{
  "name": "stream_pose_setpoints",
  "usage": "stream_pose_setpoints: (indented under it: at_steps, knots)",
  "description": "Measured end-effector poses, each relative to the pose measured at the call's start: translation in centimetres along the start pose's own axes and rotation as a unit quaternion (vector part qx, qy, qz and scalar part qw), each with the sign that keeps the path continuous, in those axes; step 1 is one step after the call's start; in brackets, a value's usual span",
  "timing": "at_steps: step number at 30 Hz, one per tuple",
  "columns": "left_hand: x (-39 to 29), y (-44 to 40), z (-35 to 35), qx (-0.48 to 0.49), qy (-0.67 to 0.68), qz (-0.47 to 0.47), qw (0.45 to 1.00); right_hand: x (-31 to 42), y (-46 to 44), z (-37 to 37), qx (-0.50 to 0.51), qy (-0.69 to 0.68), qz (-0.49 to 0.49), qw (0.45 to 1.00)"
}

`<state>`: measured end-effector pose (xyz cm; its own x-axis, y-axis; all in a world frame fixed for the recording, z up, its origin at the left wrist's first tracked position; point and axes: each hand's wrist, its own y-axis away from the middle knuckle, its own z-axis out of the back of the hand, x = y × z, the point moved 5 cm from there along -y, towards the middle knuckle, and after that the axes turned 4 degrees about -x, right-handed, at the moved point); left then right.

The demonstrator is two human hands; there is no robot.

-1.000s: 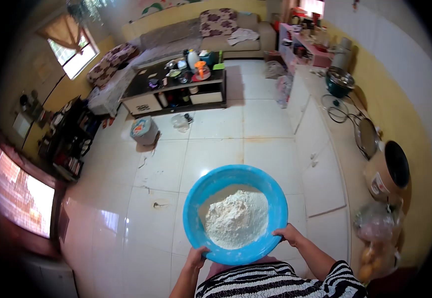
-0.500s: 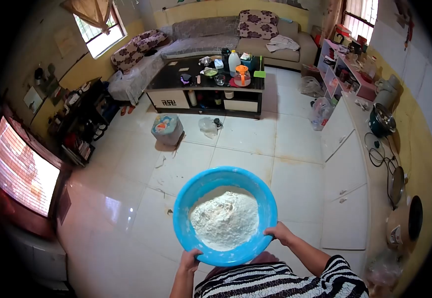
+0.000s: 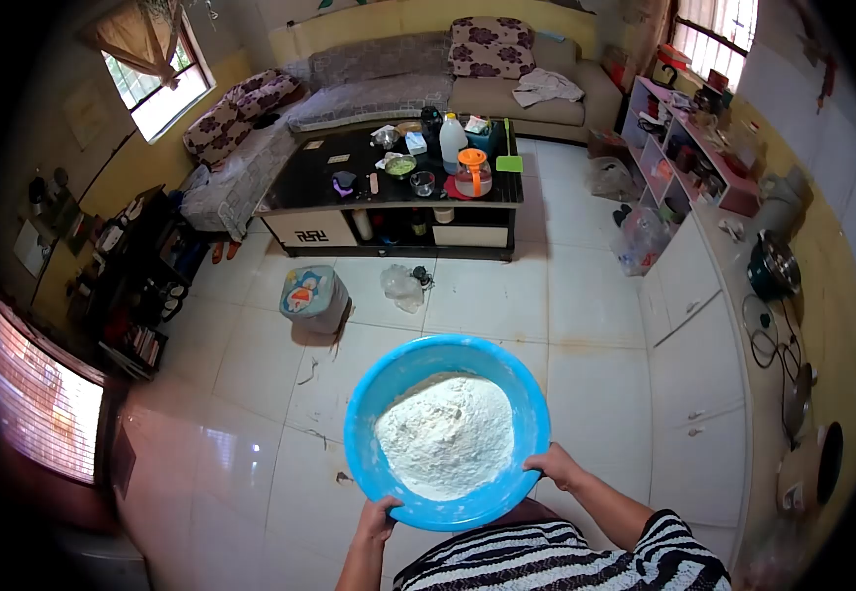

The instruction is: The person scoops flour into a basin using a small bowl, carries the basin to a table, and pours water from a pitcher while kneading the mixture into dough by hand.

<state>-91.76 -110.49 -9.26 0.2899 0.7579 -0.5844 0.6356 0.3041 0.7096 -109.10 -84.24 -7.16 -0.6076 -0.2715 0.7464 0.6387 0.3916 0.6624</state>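
A blue plastic basin (image 3: 367, 404) is held level in front of my body, above the tiled floor. Inside it lies a heaped mound of white flour-like powder (image 3: 448, 433), with traces of it smeared on the basin wall. My left hand (image 3: 379, 518) grips the near left rim, thumb over the edge. On the near right rim, my right hand (image 3: 554, 465) is closed in the same way. The fingers of both hands are mostly hidden under the basin.
A low black coffee table (image 3: 295, 187) stands ahead, carrying an orange-lidded pitcher (image 3: 473, 172) and a white bottle (image 3: 452, 143). Before it on the floor are a storage stool (image 3: 315, 298) and a plastic bag (image 3: 402, 288). White cabinets (image 3: 699, 394) line the right side; a sofa (image 3: 379, 79) stands behind.
The coffee table, stool and bag appear nearer and the room has shifted in view, as I have moved forward. Both hands keep their hold on the basin.
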Motion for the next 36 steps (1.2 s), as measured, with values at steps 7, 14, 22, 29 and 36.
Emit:
stream_pose_setpoints:
  at_steps: [7, 14, 22, 29, 36]
  knots:
    - [-6.7, -7.3, -7.1, 0.002, 0.006, 0.0, 1.0, 10.6, -8.1, 1.7, 0.011, 0.019, 0.04, 0.999]
    - [-12.6, -14.2, -11.3, -0.008, 0.0, -0.023, 1.0, 15.5, -17.8, 3.5, 0.009, 0.063, 0.024, 0.998]
    - [-20.5, -25.1, -14.4, -0.008, 0.008, -0.012, 1.0, 24.2, -26.4, 1.5, -0.005, -0.026, 0.049, 0.998]
    - [-27.5, -32.0, -18.9, 0.016, -0.038, 0.043, 0.998, 29.0, -31.5, 1.8, -0.039, -0.1, 0.037, 0.993]
    - [-31.8, -38.0, -24.0, 0.014, -0.052, 0.036, 0.998, 33.2, -38.2, 4.0, -0.011, -0.081, 0.024, 0.996]
